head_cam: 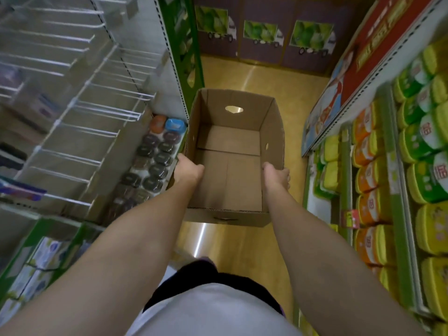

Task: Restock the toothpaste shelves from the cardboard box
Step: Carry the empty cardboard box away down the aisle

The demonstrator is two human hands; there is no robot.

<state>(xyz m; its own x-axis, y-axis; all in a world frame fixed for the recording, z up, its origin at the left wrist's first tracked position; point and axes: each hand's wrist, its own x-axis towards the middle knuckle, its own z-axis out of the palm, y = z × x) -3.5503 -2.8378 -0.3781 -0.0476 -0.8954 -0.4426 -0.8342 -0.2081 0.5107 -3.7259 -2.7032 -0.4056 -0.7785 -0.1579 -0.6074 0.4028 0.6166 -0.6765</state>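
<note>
An open brown cardboard box (232, 151) hangs in the aisle in front of me, above the floor. Its inside is bare cardboard, with nothing in it. My left hand (190, 169) grips the box's left wall, thumb inside and fingers outside. My right hand (276, 175) grips the right wall the same way. Oval handle holes show in the far wall and in the near wall. No toothpaste is in view.
Left shelving (101, 122) carries several bare white wire hooks, with dark round tins (152, 166) below and boxed goods (46, 253) lower down. Right shelves (397, 180) hold green, yellow and orange packs. Purple cartons (264, 37) stand at the aisle's far end on the yellow floor (242, 248).
</note>
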